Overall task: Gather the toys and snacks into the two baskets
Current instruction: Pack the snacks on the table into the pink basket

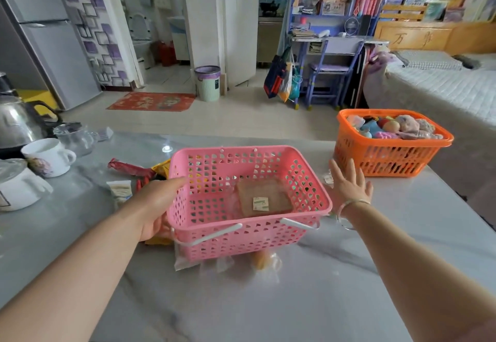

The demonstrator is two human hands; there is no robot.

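Observation:
A pink basket (pixel 260 219) stands mid-table with a wrapped brown slice (pixel 264 198) on its floor. My left hand (pixel 155 204) rests against the basket's left outer wall, thumb stretched toward the rim, fingertips partly hidden low at the corner. My right hand (pixel 349 184) hovers with fingers spread just right of the pink basket, beside a small packet (pixel 328 179). An orange basket (pixel 389 159) full of soft toys sits at the far right. Left of the pink basket lie a red packet (pixel 128 167), a yellow packet (pixel 161 168) and a white packet (pixel 119 190). A clear-wrapped snack (pixel 261 261) pokes out under its front.
Mugs (pixel 51 155), a glass jug (pixel 76 137) and a steel kettle (pixel 16 121) crowd the grey marble table's (pixel 295 301) left end. The orange basket stands close to the table's right edge. Beyond the table are a floor, a bin, a desk and a bed.

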